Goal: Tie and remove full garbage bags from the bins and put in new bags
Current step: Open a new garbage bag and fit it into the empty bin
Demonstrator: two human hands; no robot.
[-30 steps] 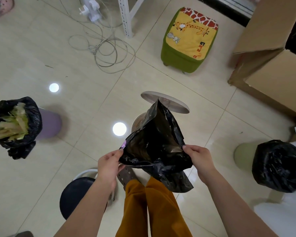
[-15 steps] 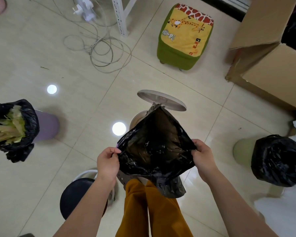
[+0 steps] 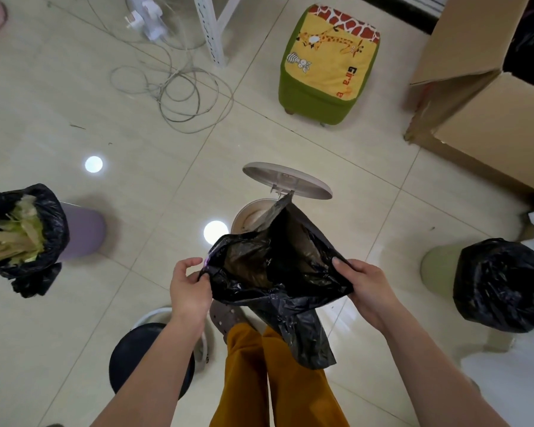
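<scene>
While the left hand (image 3: 189,288) pinches one edge of the thin black plastic garbage bag (image 3: 278,272) and the right hand (image 3: 366,291) grasps the other, its mouth gapes just over the small round beige pedal bin (image 3: 247,215), lid (image 3: 285,184) raised, at twelve o'clock from the person.

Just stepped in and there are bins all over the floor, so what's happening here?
A person is standing over a small pedal bin with its lid flipped up, holding a fresh black bag above it. The left hand and right hand each grip an edge of the bag's mouth, pulling it open; it is not in the bin yet. To the left, a purple bin still holds a bag full of green scraps. To the right, a green bin holds a bunched black bag.
</scene>
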